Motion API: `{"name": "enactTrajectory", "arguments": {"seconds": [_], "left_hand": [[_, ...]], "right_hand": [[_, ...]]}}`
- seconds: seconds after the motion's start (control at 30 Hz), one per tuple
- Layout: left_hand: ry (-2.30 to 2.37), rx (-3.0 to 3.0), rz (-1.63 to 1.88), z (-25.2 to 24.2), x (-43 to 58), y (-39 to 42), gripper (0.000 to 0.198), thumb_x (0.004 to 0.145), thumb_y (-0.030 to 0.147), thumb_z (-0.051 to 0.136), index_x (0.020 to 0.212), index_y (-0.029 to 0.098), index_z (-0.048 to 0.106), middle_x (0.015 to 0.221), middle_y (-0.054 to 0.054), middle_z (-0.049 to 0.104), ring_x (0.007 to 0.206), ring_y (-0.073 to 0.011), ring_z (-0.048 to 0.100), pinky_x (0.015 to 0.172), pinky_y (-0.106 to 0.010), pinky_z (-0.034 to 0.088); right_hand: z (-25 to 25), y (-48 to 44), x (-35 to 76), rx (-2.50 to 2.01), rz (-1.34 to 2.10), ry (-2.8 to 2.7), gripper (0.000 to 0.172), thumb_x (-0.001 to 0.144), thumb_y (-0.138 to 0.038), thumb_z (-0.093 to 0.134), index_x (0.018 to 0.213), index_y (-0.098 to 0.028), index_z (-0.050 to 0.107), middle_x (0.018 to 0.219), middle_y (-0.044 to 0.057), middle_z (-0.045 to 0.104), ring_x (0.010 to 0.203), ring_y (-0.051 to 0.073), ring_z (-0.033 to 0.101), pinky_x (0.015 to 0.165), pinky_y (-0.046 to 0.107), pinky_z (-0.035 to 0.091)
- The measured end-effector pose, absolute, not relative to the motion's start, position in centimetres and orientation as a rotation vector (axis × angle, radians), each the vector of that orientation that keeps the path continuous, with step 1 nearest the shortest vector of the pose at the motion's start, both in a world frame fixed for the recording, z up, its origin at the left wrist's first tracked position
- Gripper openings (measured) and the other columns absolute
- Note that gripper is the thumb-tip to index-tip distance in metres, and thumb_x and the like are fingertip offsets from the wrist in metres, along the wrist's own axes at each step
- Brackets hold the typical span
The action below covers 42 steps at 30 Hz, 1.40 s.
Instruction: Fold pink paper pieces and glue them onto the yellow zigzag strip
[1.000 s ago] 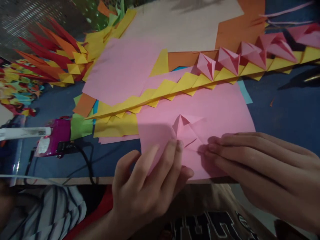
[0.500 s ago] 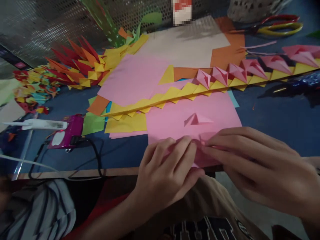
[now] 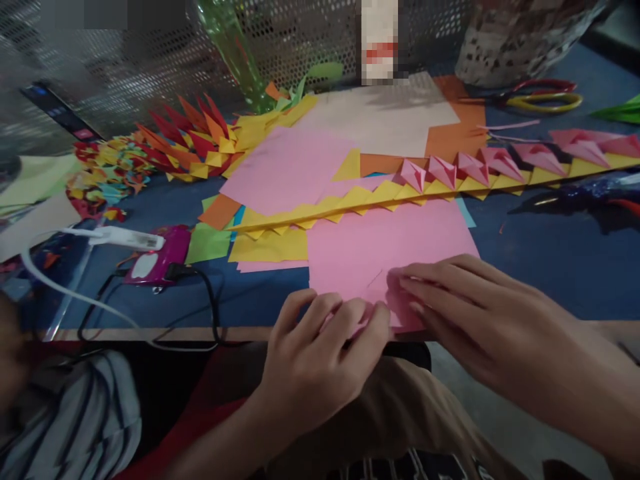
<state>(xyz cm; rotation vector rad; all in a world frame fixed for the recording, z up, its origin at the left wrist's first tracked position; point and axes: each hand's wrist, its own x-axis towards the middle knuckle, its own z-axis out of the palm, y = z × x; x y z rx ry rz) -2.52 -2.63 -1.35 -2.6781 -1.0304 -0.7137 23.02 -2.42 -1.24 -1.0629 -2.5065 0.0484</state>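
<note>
A pink sheet of paper lies at the table's front edge, under both hands. On it, between my fingers, is a small folded piece of pink paper, mostly hidden and hard to tell from the sheet. My left hand is closed, its curled fingers gripping the near left part of the piece. Pressed together, the fingers of my right hand hold its right side. Just beyond the sheet stretches a long folded yellow paper strip. Pink pointed folded pieces stand along the strip's right half.
Red-handled and yellow-handled scissors lie at the back right. A purple adapter with cables sits on the left. Behind it is a pile of colourful folded paper. Another person's striped sleeve shows at lower left.
The pink fold that stuck up beyond my fingers no longer stands; only a thin line shows there. My right fingertips have shifted slightly left. The whole view has moved a little.
</note>
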Motion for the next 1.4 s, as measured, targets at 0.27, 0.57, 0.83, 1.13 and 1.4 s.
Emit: {"name": "enactTrajectory", "arguments": {"seconds": [0.27,0.57,0.83,1.13,1.4], "left_hand": [[-1.461,-2.576,-0.547,-1.1,-1.8,-1.5,0.030,0.111,0.036,0.059,0.133,0.019,0.070,0.122,-0.008,0.075,0.110,-0.0303,0.068,0.092,-0.047,0.049],[-1.625,-2.569,-0.433,-0.6,-0.9,-0.6,0.036,0.109,0.034,0.064,0.142,0.021,0.059,0.129,-0.007,0.071,0.117,-0.0302,0.066,0.100,-0.049,0.052],[-1.660,-2.651,-0.387,-0.2,-0.7,0.1,0.015,0.109,0.031,0.061,0.118,0.020,0.064,0.116,-0.007,0.071,0.108,-0.0310,0.067,0.095,-0.053,0.056],[-1.671,-2.608,-0.397,0.0,-0.5,-0.2,0.026,0.107,0.023,0.061,0.132,0.018,0.061,0.126,-0.009,0.070,0.113,-0.0324,0.066,0.096,-0.053,0.057],[-1.615,-2.577,-0.454,-0.2,-0.1,-0.5,0.012,0.110,0.031,0.062,0.107,0.020,0.063,0.101,-0.005,0.072,0.092,-0.0256,0.069,0.079,-0.042,0.056]], "right_hand": [[-1.1,-5.2,22.0,-1.101,0.084,-2.362,0.040,0.111,-0.013,0.053,0.150,-0.009,0.058,0.151,0.008,0.064,0.137,0.018,0.059,0.122,0.029,0.043],[-1.5,-1.5,22.6,-0.992,0.065,-2.507,0.027,0.109,-0.015,0.054,0.133,-0.012,0.067,0.132,0.010,0.070,0.120,0.029,0.063,0.099,0.046,0.057],[-2.5,-3.0,21.4,-1.070,-0.008,-2.511,0.024,0.106,-0.018,0.056,0.123,-0.012,0.072,0.131,0.015,0.070,0.115,0.035,0.064,0.095,0.055,0.060],[-2.2,-2.1,21.2,-1.068,0.051,-2.385,0.027,0.107,-0.018,0.060,0.132,-0.009,0.066,0.136,0.017,0.066,0.122,0.033,0.062,0.103,0.050,0.057],[-2.4,-1.8,21.3,-1.014,0.030,-2.438,0.025,0.107,-0.018,0.060,0.127,-0.011,0.072,0.130,0.013,0.072,0.119,0.031,0.065,0.099,0.051,0.059]]}}
